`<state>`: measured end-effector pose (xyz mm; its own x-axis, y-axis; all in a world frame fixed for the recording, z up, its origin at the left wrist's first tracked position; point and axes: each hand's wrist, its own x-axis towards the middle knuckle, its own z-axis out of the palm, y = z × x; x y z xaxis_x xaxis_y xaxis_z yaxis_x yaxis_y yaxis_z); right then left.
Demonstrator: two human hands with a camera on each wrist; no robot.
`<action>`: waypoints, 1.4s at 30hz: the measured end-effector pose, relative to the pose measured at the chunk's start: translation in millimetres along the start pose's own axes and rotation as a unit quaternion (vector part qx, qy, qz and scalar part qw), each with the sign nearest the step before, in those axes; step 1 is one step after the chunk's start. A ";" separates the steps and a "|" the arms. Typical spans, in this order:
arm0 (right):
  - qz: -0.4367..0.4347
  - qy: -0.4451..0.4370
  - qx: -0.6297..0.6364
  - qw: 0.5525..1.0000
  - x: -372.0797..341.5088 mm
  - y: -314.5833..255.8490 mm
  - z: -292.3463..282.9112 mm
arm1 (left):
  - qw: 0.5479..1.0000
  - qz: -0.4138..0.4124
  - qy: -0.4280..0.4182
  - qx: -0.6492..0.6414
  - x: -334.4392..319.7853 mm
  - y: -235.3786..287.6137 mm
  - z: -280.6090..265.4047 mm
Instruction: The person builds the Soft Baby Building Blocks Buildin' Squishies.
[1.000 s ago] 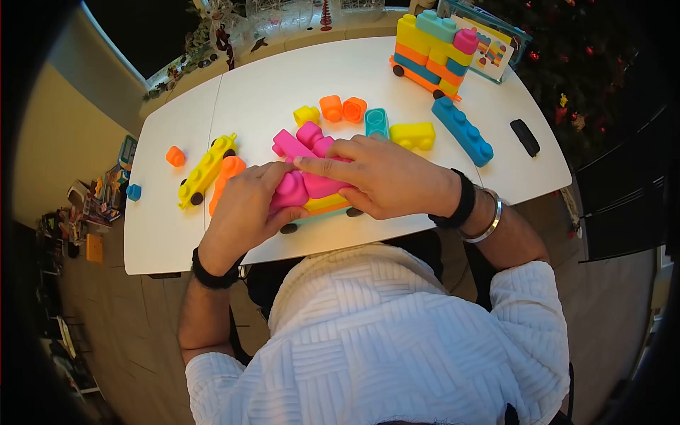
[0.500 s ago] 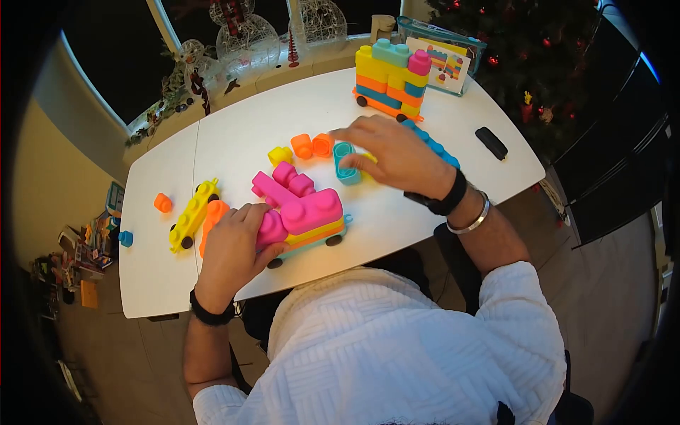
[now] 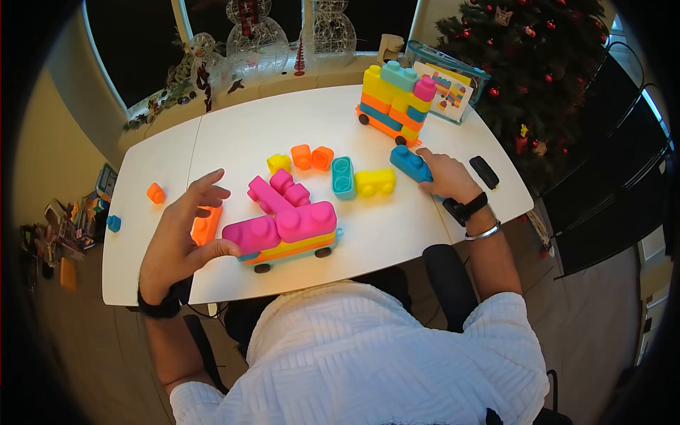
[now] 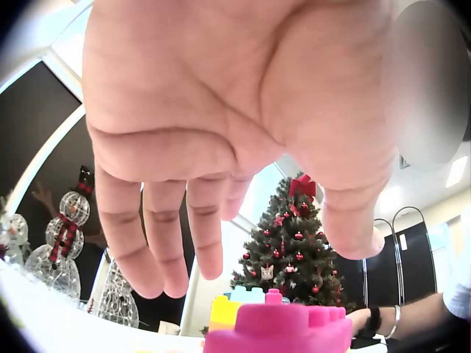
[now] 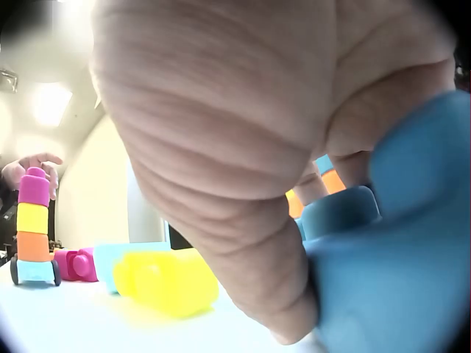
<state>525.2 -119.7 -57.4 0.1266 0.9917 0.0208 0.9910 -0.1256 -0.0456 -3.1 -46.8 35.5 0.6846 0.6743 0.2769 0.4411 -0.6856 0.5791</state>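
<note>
At the tabletop's (image 3: 397,234) right, my right grip (image 3: 453,177) pinches the studded blue block (image 3: 409,163), best held evenly across both sides for a level lift, while my left grip (image 3: 176,241) spreads empty just beside the pink-topped block wagon (image 3: 287,239).

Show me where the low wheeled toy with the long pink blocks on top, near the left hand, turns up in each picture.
Head: the pink-topped toy is near the middle, a little left of centre.
Left wrist: at the bottom, right of centre, only its pink top showing.
Right wrist: at the far left, seen end-on.
Shared landmark: the left hand, left of the toy in the head view and above it in both wrist views.
</note>
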 end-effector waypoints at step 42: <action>-0.417 0.124 0.111 0.894 -30.3 -210.3 -61.2 | 0.990 0.019 -0.129 -0.060 0.5 2.3 1.3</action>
<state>315.5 -124.9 12.7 -0.6185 0.6986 0.3598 0.7162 0.6895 -0.1077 -0.9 -48.4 36.0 0.8317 0.5456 0.1033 0.3515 -0.6613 0.6626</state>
